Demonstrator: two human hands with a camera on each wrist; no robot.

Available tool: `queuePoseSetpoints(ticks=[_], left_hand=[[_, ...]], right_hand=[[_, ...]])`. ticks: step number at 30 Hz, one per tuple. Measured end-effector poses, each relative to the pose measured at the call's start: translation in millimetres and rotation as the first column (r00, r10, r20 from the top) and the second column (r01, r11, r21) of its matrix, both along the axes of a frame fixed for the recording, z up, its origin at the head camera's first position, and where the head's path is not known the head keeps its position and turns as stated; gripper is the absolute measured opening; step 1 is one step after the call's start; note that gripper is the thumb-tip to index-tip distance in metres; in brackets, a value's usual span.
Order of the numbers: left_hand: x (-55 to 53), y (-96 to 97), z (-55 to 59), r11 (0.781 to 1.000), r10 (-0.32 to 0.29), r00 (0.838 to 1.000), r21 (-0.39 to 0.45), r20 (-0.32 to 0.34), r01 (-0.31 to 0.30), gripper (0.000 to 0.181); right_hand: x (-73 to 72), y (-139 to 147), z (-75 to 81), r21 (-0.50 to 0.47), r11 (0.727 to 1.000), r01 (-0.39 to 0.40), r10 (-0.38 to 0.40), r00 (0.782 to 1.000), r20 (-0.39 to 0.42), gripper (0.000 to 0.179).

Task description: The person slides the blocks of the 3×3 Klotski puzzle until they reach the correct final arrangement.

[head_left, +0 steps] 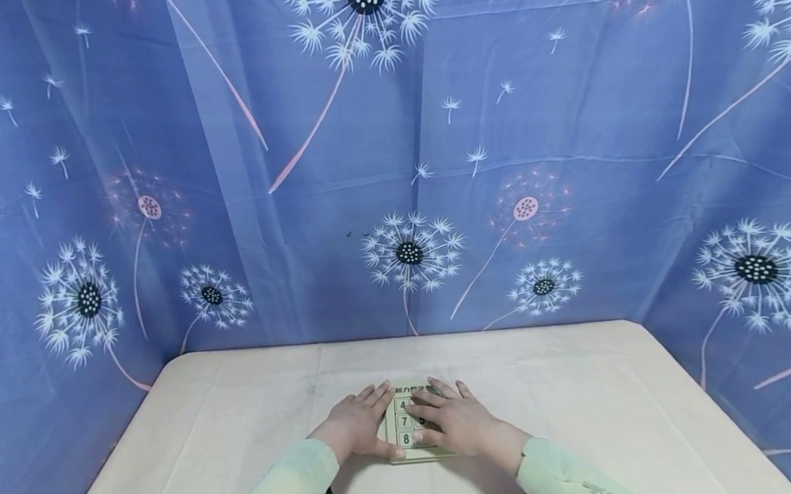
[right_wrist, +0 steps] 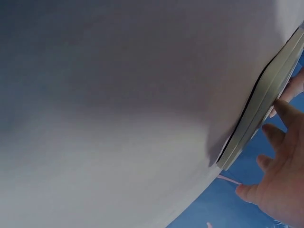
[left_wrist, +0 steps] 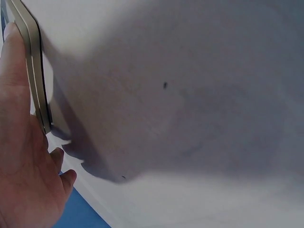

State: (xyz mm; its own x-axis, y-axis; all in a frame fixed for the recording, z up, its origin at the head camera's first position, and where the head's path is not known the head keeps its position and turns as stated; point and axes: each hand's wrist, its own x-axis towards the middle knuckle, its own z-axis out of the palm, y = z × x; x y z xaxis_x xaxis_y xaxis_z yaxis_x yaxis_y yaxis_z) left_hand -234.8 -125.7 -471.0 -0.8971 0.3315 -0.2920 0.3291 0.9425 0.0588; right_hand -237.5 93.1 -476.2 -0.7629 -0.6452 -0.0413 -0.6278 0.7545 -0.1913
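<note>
A pale green number sliding puzzle (head_left: pixel 422 456) lies on the table between both hands. Tiles marked 4, 7 and 8 show in its left column; the right hand covers most of the others. My left hand (head_left: pixel 354 425) holds the puzzle's left side, thumb at the near corner and fingers toward the far corner. Over the tiles, my right hand (head_left: pixel 466 423) spreads its fingers, with fingertips on or close over the middle of the board. The puzzle's layered side edge (left_wrist: pixel 35 66) shows in the left wrist view, beside the left thumb (left_wrist: pixel 13 57).
A cream-coloured table (head_left: pixel 241 417) with rounded far corners stretches around the puzzle. Behind it and at both sides hangs a blue curtain (head_left: pixel 335 205) printed with dandelions. Pale green sleeves (head_left: pixel 285 488) cover both forearms.
</note>
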Motion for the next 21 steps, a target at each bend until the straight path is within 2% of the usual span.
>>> queuePoseSetpoints(ticks=[13,21], left_hand=[[0.5,0.1,-0.6,1.000,0.020,1.000,-0.008,0.004,-0.020,0.110],[-0.2,0.4,-2.1,1.000,0.015,1.000,-0.002,-0.003,-0.015,0.111]], right_hand=[[-0.7,34.1,-0.5,-0.034,0.999,0.028,-0.028,1.000,-0.003,0.059],[-1.3,42.4,-1.1,-0.037,0.999,0.034,-0.035,0.999,-0.007,0.060]])
